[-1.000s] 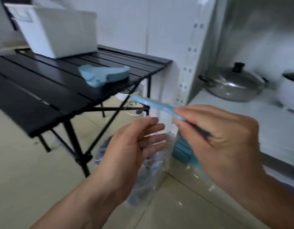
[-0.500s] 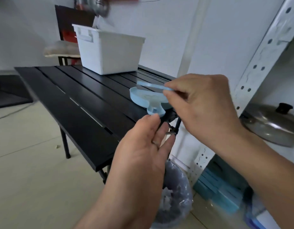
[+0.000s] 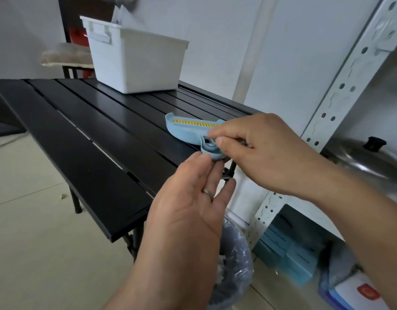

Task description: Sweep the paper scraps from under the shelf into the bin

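Note:
A light blue dustpan [image 3: 184,130] with yellow comb teeth lies at the near right edge of the black slatted table [image 3: 85,139], its handle sticking out over the edge. My right hand [image 3: 264,153] pinches the small blue brush against that handle; the brush is almost entirely hidden by my fingers. My left hand [image 3: 193,209] reaches up from below, thumb and fingertips closed on the handle's end. Below the table corner stands a grey bin [image 3: 237,262] with a clear liner and white paper scraps [image 3: 220,270] inside it.
A white plastic tub [image 3: 135,61] sits at the table's far end. The white perforated shelf upright [image 3: 327,104] rises on the right, with a lidded steel pot [image 3: 367,162] on the shelf. Blue boxes [image 3: 289,249] lie under the shelf. A small scrap [image 3: 63,196] lies on the tiled floor.
My view rose from the bin to the table top. My right hand carried the brush to the dustpan's handle, and my left hand came up to meet it.

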Demonstrator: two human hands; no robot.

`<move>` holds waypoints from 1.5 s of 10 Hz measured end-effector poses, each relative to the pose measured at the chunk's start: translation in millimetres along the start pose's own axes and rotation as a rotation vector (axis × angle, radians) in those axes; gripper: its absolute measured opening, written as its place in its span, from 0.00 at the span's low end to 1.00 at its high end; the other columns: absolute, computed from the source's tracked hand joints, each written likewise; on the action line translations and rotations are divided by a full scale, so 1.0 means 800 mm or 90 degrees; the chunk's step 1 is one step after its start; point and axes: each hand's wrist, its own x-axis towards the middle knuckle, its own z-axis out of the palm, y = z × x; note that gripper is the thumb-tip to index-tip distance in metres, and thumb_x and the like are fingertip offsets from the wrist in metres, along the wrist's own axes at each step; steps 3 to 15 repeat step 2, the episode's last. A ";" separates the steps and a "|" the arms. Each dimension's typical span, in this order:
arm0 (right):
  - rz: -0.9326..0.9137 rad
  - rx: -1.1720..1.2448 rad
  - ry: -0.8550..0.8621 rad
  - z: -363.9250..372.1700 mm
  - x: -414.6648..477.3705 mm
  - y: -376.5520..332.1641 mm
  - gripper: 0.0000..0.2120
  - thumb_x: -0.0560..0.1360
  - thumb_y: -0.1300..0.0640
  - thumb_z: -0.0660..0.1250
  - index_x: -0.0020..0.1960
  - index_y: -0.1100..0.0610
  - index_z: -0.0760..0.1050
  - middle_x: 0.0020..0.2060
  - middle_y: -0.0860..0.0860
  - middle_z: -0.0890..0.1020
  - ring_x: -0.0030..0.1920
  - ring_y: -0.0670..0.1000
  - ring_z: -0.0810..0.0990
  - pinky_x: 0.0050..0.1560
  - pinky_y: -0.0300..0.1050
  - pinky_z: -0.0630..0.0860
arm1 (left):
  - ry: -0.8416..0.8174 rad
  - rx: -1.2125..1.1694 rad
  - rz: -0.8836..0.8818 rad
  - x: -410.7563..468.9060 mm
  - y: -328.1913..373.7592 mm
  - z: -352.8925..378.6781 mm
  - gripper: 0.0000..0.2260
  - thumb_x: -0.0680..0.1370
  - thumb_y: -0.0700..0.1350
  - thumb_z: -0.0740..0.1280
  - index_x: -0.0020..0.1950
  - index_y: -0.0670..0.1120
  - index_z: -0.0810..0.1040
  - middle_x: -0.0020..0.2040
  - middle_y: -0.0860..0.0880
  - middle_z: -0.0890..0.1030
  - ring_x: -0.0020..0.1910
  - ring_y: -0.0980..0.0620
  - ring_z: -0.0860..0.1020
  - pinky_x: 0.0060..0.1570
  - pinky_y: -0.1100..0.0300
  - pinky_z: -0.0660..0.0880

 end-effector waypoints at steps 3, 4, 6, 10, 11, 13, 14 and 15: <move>0.072 0.113 0.206 -0.047 -0.085 0.015 0.11 0.77 0.54 0.65 0.57 0.44 0.81 0.47 0.35 0.84 0.51 0.33 0.79 0.49 0.23 0.72 | 0.048 0.056 -0.036 -0.016 -0.015 -0.008 0.35 0.58 0.32 0.66 0.67 0.41 0.73 0.58 0.43 0.84 0.57 0.47 0.82 0.55 0.49 0.77; 0.072 0.113 0.206 -0.047 -0.085 0.015 0.11 0.77 0.54 0.65 0.57 0.44 0.81 0.47 0.35 0.84 0.51 0.33 0.79 0.49 0.23 0.72 | 0.048 0.056 -0.036 -0.016 -0.015 -0.008 0.35 0.58 0.32 0.66 0.67 0.41 0.73 0.58 0.43 0.84 0.57 0.47 0.82 0.55 0.49 0.77; 0.072 0.113 0.206 -0.047 -0.085 0.015 0.11 0.77 0.54 0.65 0.57 0.44 0.81 0.47 0.35 0.84 0.51 0.33 0.79 0.49 0.23 0.72 | 0.048 0.056 -0.036 -0.016 -0.015 -0.008 0.35 0.58 0.32 0.66 0.67 0.41 0.73 0.58 0.43 0.84 0.57 0.47 0.82 0.55 0.49 0.77; 0.072 0.113 0.206 -0.047 -0.085 0.015 0.11 0.77 0.54 0.65 0.57 0.44 0.81 0.47 0.35 0.84 0.51 0.33 0.79 0.49 0.23 0.72 | 0.048 0.056 -0.036 -0.016 -0.015 -0.008 0.35 0.58 0.32 0.66 0.67 0.41 0.73 0.58 0.43 0.84 0.57 0.47 0.82 0.55 0.49 0.77; 0.072 0.113 0.206 -0.047 -0.085 0.015 0.11 0.77 0.54 0.65 0.57 0.44 0.81 0.47 0.35 0.84 0.51 0.33 0.79 0.49 0.23 0.72 | 0.048 0.056 -0.036 -0.016 -0.015 -0.008 0.35 0.58 0.32 0.66 0.67 0.41 0.73 0.58 0.43 0.84 0.57 0.47 0.82 0.55 0.49 0.77; 0.072 0.113 0.206 -0.047 -0.085 0.015 0.11 0.77 0.54 0.65 0.57 0.44 0.81 0.47 0.35 0.84 0.51 0.33 0.79 0.49 0.23 0.72 | 0.048 0.056 -0.036 -0.016 -0.015 -0.008 0.35 0.58 0.32 0.66 0.67 0.41 0.73 0.58 0.43 0.84 0.57 0.47 0.82 0.55 0.49 0.77; 0.072 0.113 0.206 -0.047 -0.085 0.015 0.11 0.77 0.54 0.65 0.57 0.44 0.81 0.47 0.35 0.84 0.51 0.33 0.79 0.49 0.23 0.72 | 0.048 0.056 -0.036 -0.016 -0.015 -0.008 0.35 0.58 0.32 0.66 0.67 0.41 0.73 0.58 0.43 0.84 0.57 0.47 0.82 0.55 0.49 0.77; 0.072 0.113 0.206 -0.047 -0.085 0.015 0.11 0.77 0.54 0.65 0.57 0.44 0.81 0.47 0.35 0.84 0.51 0.33 0.79 0.49 0.23 0.72 | 0.048 0.056 -0.036 -0.016 -0.015 -0.008 0.35 0.58 0.32 0.66 0.67 0.41 0.73 0.58 0.43 0.84 0.57 0.47 0.82 0.55 0.49 0.77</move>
